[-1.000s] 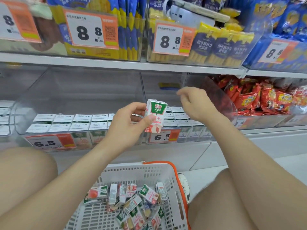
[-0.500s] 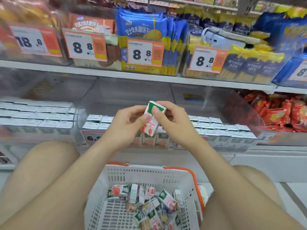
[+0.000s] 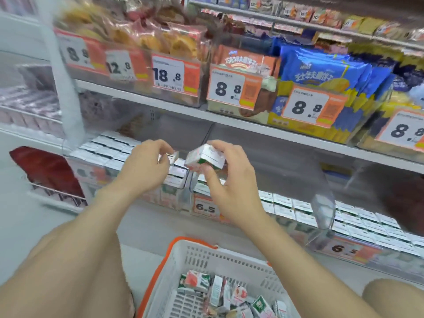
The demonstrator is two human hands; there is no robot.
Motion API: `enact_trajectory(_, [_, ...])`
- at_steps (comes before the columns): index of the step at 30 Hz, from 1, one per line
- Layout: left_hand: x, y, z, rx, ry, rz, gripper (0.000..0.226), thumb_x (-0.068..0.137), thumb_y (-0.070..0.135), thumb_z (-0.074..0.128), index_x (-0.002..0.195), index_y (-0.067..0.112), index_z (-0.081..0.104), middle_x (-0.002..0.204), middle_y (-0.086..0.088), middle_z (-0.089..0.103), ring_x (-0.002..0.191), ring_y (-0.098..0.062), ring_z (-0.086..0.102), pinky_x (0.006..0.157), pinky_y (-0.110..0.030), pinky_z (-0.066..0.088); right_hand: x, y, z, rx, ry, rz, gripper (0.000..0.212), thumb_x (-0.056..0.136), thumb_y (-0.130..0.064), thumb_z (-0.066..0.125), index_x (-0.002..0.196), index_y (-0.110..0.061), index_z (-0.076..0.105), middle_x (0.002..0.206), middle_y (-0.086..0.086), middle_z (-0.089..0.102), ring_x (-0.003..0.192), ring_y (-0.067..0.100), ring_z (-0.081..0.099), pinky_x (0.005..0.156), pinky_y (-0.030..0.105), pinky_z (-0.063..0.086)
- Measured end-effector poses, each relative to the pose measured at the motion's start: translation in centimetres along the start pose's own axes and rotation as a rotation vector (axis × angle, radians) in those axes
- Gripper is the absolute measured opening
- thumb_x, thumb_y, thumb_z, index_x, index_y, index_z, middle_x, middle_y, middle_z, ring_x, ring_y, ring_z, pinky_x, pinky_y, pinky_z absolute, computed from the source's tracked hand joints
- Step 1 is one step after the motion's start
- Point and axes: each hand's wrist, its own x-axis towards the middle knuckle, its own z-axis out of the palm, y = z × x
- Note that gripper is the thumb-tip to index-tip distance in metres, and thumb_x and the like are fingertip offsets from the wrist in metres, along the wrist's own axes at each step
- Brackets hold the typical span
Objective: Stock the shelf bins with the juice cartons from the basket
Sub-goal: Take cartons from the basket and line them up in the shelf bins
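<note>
My right hand [image 3: 229,191] grips a small white, green and red juice carton [image 3: 204,157], tilted on its side, just above the clear shelf bins. My left hand [image 3: 144,171] hovers beside it, apart from that carton, with loosely curled fingers whose tips are at the top of the stacked cartons [image 3: 176,173] in the left bin. Rows of the same cartons fill the left bin [image 3: 107,145] and the right bin [image 3: 358,221]. Below my arms, the white basket with an orange handle [image 3: 202,249] holds several loose cartons [image 3: 220,292].
Price tags reading 6.5 [image 3: 204,208] hang on the bin fronts. The shelf above [image 3: 252,127] carries snack packs with 8.8 tags. A clear plastic bin divider [image 3: 321,203] juts out at the right. My knees flank the basket.
The carton passed from my left hand to my right hand, and the left hand let go. My view swung to the left, and both hands moved closer to the bins.
</note>
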Motion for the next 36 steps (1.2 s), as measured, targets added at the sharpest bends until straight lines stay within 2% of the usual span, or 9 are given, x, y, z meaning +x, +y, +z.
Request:
enact_trajectory(3, [1.7,-1.7,-0.4,0.241,-0.184,-0.023,0.048,0.094,0.041,0.048,0.136,0.021,0.061,0.133,-0.013,0.058,0.125,-0.039,0.055,0.104,-0.053,0.047,4.0,0.2,3.6,-0.134,-0.057,-0.023,0.041,0.095,-0.012,0.071,0.134,-0.015,0.057,0.124,0.002,0.058,0.113,0.010,0.054,0.095,0.012,0.036])
enact_trajectory(8, [2.7,-3.1,0.4,0.470,-0.561,-0.106,0.070,0.101,0.069,0.039,0.162,0.040,0.019,0.175,0.003,0.002,0.159,-0.041,0.006,0.121,-0.063,0.019,9.1,0.8,8.1,-0.642,-0.272,-0.053,0.031,0.098,-0.012,0.062,0.129,-0.009,0.056,0.122,0.011,0.057,0.112,0.033,0.054,0.093,0.037,0.041])
enact_trajectory(14, [2.2,-2.5,1.0,0.449,-0.605,-0.094,0.069,0.102,0.068,0.036,0.162,0.036,0.021,0.172,-0.002,0.014,0.156,-0.045,0.007,0.121,-0.059,0.021,11.8,0.4,10.5,-0.890,-0.425,0.192,0.020,0.093,-0.014,0.069,0.092,-0.016,0.049,0.094,0.007,0.061,0.104,0.033,0.064,0.082,0.038,0.037])
enact_trajectory(18, [1.7,-2.1,0.5,0.446,-0.617,-0.074,0.065,0.103,0.064,0.039,0.158,0.033,0.028,0.167,-0.007,0.023,0.154,-0.046,0.015,0.120,-0.061,0.025,12.3,1.4,10.7,-0.926,-0.632,0.242,0.024,0.092,-0.011,0.058,0.078,-0.017,0.040,0.080,0.001,0.054,0.078,0.029,0.054,0.113,0.053,0.033])
enact_trajectory(21, [0.9,-1.3,-0.1,0.438,-0.581,-0.040,0.056,0.104,0.059,0.044,0.151,0.029,0.039,0.153,-0.010,0.040,0.143,-0.042,0.033,0.114,-0.058,0.035,11.9,1.0,10.1,-0.912,-0.751,0.205,0.017,0.097,-0.020,0.052,0.081,-0.018,0.046,0.081,0.001,0.059,0.076,0.026,0.055,0.115,0.059,0.022])
enact_trajectory(26, [-2.3,1.4,-0.8,0.412,-0.334,0.108,0.041,0.101,0.045,0.054,0.135,0.023,0.052,0.130,-0.009,0.047,0.120,-0.036,0.048,0.096,-0.047,0.045,6.9,2.1,7.9,-0.581,-0.462,0.045,0.029,0.095,-0.019,0.052,0.117,-0.012,0.070,0.117,0.009,0.068,0.115,0.033,0.058,0.102,0.045,0.044])
enact_trajectory(29, [-5.6,3.4,-0.1,0.403,-0.192,0.158,0.029,0.099,0.042,0.057,0.120,0.022,0.055,0.118,-0.005,0.049,0.109,-0.032,0.055,0.079,-0.042,0.047,1.1,2.7,5.4,-0.425,-0.223,-0.200,0.029,0.086,-0.008,0.053,0.108,-0.006,0.071,0.108,0.009,0.067,0.109,0.033,0.058,0.093,0.042,0.049])
enact_trajectory(33, [-9.1,4.2,2.1,0.432,-0.562,0.117,0.026,0.098,0.048,0.059,0.109,0.024,0.056,0.114,-0.005,0.064,0.109,-0.032,0.064,0.078,-0.038,0.052,-6.3,3.6,2.4,-0.448,-0.242,-0.219,0.019,0.084,-0.015,0.052,0.092,-0.010,0.069,0.083,0.007,0.066,0.079,0.032,0.060,0.071,0.041,0.048])
enact_trajectory(36, [-11.0,4.5,4.7,0.571,-1.008,0.205,0.041,0.102,0.048,0.058,0.133,0.020,0.057,0.125,-0.006,0.064,0.111,-0.027,0.060,0.082,-0.033,0.046,-11.1,4.9,1.6,-0.472,-0.500,0.031,0.024,0.087,-0.025,0.041,0.088,-0.017,0.064,0.078,0.005,0.067,0.070,0.033,0.062,0.060,0.042,0.054])
